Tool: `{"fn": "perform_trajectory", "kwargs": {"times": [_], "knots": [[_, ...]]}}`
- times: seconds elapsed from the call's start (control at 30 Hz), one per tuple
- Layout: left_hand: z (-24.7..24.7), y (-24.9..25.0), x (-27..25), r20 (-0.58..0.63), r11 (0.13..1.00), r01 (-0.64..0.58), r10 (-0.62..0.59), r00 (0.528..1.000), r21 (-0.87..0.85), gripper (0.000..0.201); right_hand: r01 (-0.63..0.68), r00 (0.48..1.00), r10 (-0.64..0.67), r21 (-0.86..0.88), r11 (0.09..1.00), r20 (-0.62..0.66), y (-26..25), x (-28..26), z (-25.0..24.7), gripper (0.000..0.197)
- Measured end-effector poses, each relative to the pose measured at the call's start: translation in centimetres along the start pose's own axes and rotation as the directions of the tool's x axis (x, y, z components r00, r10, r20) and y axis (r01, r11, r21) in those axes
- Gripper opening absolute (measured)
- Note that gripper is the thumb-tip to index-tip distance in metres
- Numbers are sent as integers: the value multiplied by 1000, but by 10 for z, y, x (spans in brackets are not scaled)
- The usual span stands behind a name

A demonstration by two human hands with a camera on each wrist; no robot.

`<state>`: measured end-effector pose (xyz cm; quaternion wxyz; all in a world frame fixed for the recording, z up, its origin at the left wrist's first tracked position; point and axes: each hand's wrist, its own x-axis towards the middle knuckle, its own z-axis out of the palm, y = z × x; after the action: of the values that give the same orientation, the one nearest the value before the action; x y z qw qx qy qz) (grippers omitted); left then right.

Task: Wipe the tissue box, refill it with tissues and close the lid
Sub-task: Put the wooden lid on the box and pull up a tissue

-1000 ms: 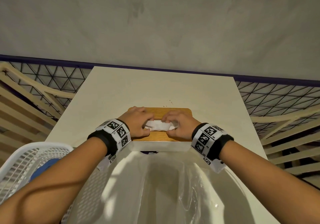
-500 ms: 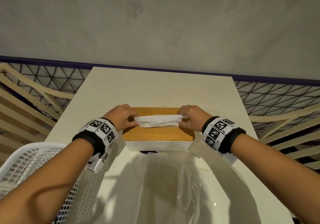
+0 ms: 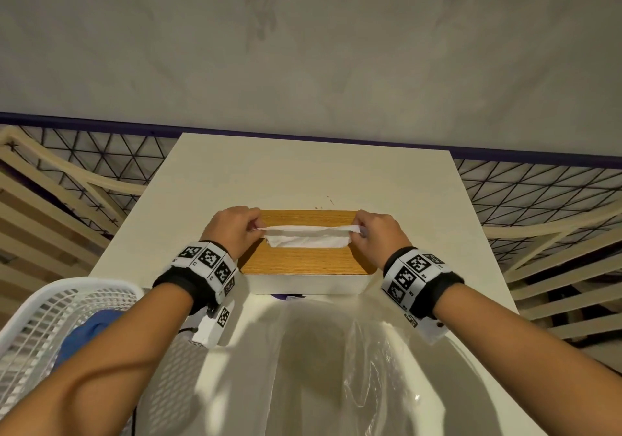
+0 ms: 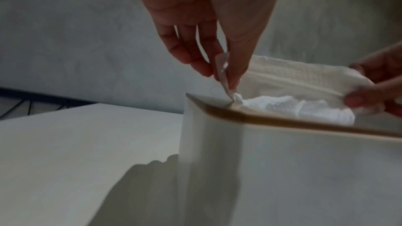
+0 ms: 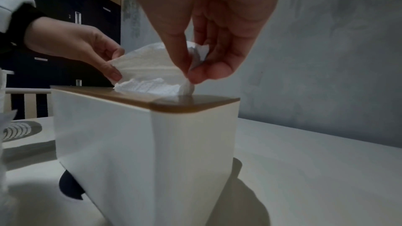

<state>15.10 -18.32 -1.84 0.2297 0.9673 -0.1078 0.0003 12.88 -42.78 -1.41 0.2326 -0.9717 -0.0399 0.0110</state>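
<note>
Tissue box [image 3: 304, 282] sits mid-bench [image 3: 303, 179]: white body, wooden lid [image 3: 303, 262] closed. Your left hand [image 3: 232, 230] and right hand [image 3: 378, 233] each pinch one end of the white tissue [image 3: 308, 237] stretched taut above the lid's slot.

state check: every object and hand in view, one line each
White tissue box with wooden lid: upright on the table, lid closed.
White tissue: sticking out of the lid slot, stretched between both hands.
Left hand: pinches the tissue's left end.
Right hand: pinches the tissue's right end.
White mesh basket: near left, blue item inside.
Clear plastic wrap: lying on the near table.
</note>
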Motion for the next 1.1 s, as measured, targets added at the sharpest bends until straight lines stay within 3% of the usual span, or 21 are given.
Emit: {"fn": "perform_trajectory", "kwargs": {"times": [0.13, 0.23, 0.3, 0.4, 0.47, 0.53, 0.6, 0.67, 0.9, 1.1], "knots": [[1, 1, 0, 69, 984, 164, -159, 985, -73, 10, -69, 997, 73, 180, 981, -14, 3, 1, 1, 14], [-7, -3, -4, 86, 908, 316, -304, 949, -277, 18, -148, 988, 150, 435, 888, 30, 9, -2, -5, 21], [-13, -4, -10, 66, 862, 351, -353, 933, -365, 28, -180, 981, 189, 553, 813, 41, 17, -9, -9, 27], [-16, -7, -22, 62, 823, 412, -423, 904, -390, 53, -272, 962, 245, 429, 861, 117, 34, -23, -8, 43], [-10, -9, -31, 192, 795, 492, -453, 870, -354, 72, -363, 928, 301, 341, 867, 222, 45, -31, -2, 51], [-2, -9, -38, 351, 786, 541, -436, 829, -299, 81, -434, 890, 327, 376, 818, 317, 49, -36, 6, 50], [6, -7, -43, 396, 800, 523, -396, 828, -295, 73, -471, 876, 321, 490, 734, 362, 45, -38, 14, 41], [7, -8, -45, 361, 795, 512, -396, 844, -325, 64, -462, 884, 317, 539, 705, 344, 39, -37, 20, 35], [-2, -28, -40, 325, 745, 571, -477, 817, -344, 55, -401, 910, 285, 458, 794, 302, 15, -28, 31, 30], [-7, -29, -33, 325, 750, 572, -478, 816, -332, 55, -429, 902, 345, 459, 778, 259, 3, -15, 32, 32]]}}
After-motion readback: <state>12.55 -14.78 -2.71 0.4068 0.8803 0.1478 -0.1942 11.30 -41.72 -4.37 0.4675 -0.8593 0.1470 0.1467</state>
